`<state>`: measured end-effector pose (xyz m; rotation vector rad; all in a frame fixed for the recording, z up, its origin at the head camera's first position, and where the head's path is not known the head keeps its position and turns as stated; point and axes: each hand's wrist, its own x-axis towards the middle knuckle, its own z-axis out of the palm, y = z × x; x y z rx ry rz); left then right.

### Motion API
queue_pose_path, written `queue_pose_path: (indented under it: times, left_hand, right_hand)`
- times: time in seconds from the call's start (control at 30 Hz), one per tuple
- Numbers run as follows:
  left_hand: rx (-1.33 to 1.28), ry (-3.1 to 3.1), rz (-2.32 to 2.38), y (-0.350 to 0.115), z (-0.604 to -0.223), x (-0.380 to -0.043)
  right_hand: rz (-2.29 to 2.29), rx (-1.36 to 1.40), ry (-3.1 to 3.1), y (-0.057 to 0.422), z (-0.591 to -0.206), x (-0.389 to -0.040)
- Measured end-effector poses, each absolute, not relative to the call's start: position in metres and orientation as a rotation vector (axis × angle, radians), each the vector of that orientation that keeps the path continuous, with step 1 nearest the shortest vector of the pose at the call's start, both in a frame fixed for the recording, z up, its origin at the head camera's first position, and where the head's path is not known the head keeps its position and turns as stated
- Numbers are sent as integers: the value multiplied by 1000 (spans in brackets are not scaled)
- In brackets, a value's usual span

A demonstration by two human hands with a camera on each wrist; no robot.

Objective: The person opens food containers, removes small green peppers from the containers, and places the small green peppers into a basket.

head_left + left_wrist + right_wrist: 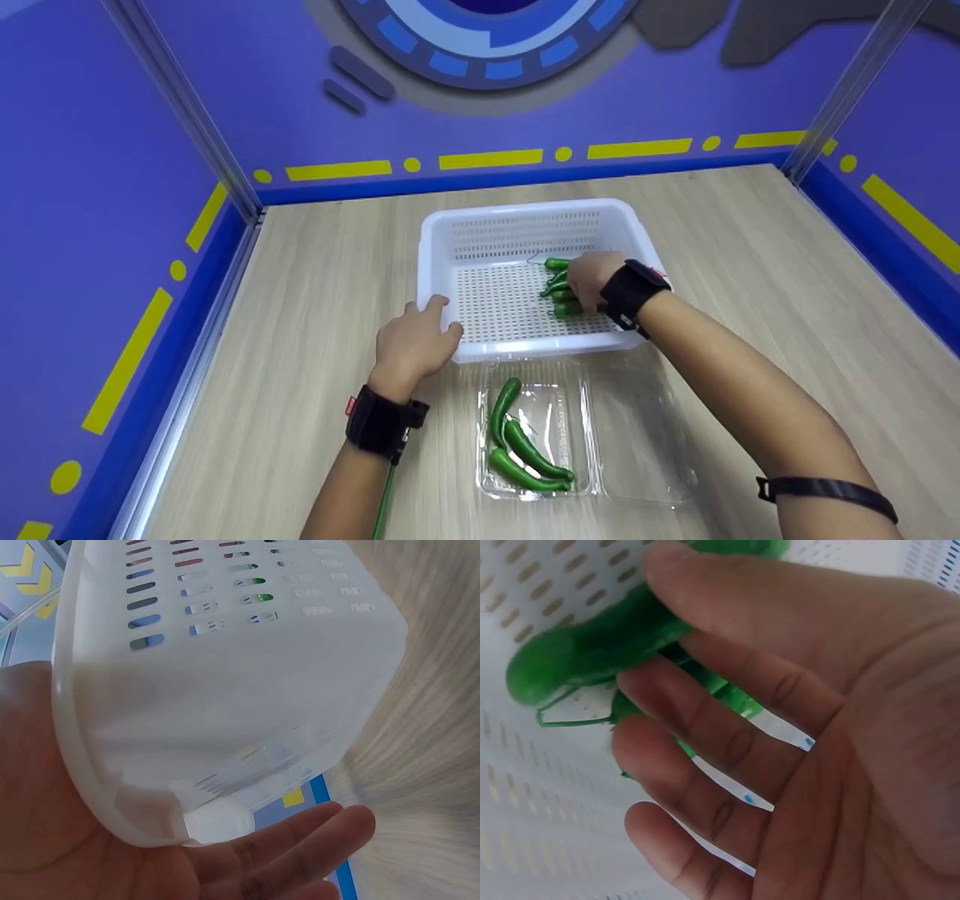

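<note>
A white perforated plastic basket (517, 346) stands on the table with several green chili peppers (567, 309) lying at its right side. My left hand (412, 341) holds the basket's near left corner, its thumb over the rim and its fingers along the outside wall (195, 697). Inside the basket, my right hand (591, 276) reaches down among the peppers. The right wrist view has its thumb and fingertips pinching one green chili pepper (592, 652), while more peppers show behind the fingers.
In front of the basket lies an opened clear plastic clamshell box (637, 435), with three green chili peppers (529, 454) in its left half. Blue-purple panels (510, 127) wall in the wooden table (322, 300) at the back and both sides.
</note>
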<state>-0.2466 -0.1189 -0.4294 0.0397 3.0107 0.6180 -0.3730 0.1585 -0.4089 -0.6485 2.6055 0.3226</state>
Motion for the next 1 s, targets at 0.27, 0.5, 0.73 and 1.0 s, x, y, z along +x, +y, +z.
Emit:
queue_pose_path:
  times: [0.27,0.5,0.73,1.0]
  left_hand:
    - [35,3007,620,-117,-430,-247]
    - [21,3007,619,-117,-431,-248]
    - [26,3007,613,-117,-431,-248]
    - [40,3027,608,-118,-431,-247]
  right_hand:
    - [381,-599,2683,163,-416,-373]
    - [394,-594,2739,164,-420,-372]
    - [339,-576,2746,166,-417,-370]
    - [-30,-527,2748,177,-396,-375]
